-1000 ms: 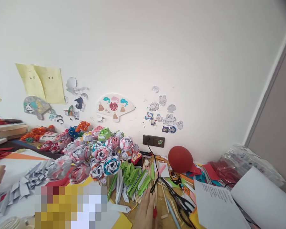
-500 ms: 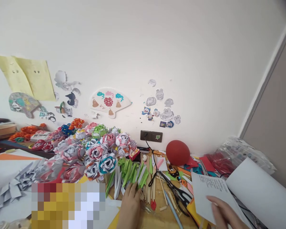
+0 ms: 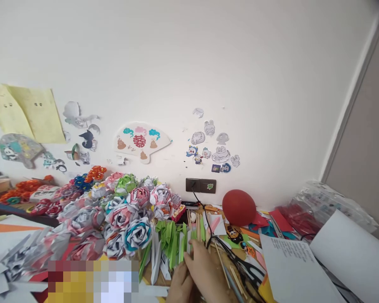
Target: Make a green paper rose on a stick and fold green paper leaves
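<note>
My left hand (image 3: 180, 283) is low in the middle, its fingers curled together; what they hold, if anything, is hidden. My right hand (image 3: 205, 267) crosses close beside it, touching or nearly touching it. The right fingertips point left with a small gap between them, at the edge of green folded paper strips (image 3: 170, 237), and I see nothing held there. White folded strips (image 3: 157, 261) lie left of the hands. Thin wooden sticks (image 3: 236, 280) show to the right, and others run partly under my right hand.
Folded paper roses (image 3: 139, 233) are heaped on the left beside loose grey-white strips (image 3: 6, 265). On the right are black-handled scissors (image 3: 251, 269), a red balloon (image 3: 239, 207), a written sheet (image 3: 284, 265) and a plastic bag (image 3: 337, 206). A black cable (image 3: 202, 204) hangs from the wall socket (image 3: 192, 185).
My right hand has moved left from beside the written sheet to the green strips and my left hand. My left hand has drawn back slightly and curled. The view has tilted up a little.
</note>
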`<state>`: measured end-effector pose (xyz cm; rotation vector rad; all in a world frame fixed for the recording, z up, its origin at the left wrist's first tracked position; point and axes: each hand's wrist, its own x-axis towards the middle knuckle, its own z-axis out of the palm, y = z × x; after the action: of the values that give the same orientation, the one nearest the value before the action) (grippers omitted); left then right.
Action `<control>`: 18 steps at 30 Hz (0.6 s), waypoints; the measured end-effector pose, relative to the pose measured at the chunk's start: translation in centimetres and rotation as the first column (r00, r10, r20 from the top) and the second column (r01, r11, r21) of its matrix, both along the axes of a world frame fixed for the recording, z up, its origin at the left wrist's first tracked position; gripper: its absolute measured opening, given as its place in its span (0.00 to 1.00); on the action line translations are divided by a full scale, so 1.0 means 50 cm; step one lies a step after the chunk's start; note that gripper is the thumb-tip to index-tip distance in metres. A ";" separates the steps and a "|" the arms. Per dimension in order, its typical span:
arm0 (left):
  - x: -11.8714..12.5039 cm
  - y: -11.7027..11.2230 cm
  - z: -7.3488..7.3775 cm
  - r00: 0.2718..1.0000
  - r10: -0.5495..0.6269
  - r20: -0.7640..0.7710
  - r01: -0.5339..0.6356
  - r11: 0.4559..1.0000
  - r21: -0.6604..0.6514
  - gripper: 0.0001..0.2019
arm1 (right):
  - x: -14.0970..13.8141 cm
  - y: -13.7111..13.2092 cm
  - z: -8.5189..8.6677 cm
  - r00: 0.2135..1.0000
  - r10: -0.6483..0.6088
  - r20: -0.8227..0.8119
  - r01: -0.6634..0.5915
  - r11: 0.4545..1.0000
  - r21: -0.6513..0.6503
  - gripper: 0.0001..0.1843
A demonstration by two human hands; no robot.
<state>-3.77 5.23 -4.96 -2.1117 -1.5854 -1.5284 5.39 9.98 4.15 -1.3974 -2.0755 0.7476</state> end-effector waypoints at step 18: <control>-0.118 0.022 0.008 0.611 0.541 -0.577 -0.621 0.780 0.074 0.20 | -0.010 0.045 -0.060 0.996 0.080 -0.038 -0.080 0.997 -0.013 0.15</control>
<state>-9.66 6.31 -4.57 -1.5910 -1.8717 -0.5074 4.91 12.22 1.14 -1.3046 -2.1115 0.8168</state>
